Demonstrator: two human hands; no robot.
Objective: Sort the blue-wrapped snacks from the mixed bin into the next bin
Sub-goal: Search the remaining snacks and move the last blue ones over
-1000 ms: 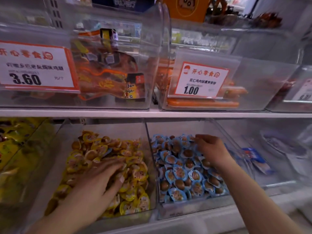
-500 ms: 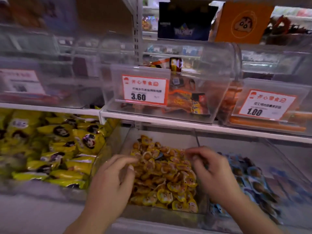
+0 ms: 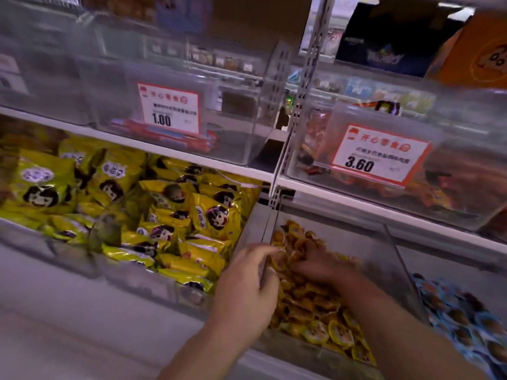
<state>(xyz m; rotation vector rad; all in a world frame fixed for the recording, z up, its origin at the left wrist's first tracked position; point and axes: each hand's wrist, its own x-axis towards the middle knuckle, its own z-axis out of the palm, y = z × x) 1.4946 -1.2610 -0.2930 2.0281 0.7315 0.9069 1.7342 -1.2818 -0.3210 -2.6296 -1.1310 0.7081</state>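
Note:
The mixed bin [image 3: 394, 248] is a clear tub on the lower shelf, heaped with small yellow-wrapped snacks [image 3: 326, 322]. To its right stands the neighbouring bin [image 3: 466, 270] of blue-wrapped snacks [image 3: 461, 316], partly cut off by the frame edge. My left hand [image 3: 247, 286] hovers at the mixed bin's left wall with its fingers loosely extended and holds nothing. My right hand [image 3: 323, 266] is down in the yellow pile near the back, fingers pointing left. It is motion-blurred, so any grip is unreadable. No blue wrapper shows in the mixed bin.
A bin of large yellow snack bags [image 3: 164, 204] fills the lower shelf to the left. Clear bins sit on the shelf above, carrying price tags 1.00 [image 3: 168, 108] and 3.60 [image 3: 378, 157]. A perforated metal upright [image 3: 290, 105] divides the shelving.
My right hand left the blue bin and crossed into the yellow pile. My left hand slid off the pile to the bin's left wall. The view swung left.

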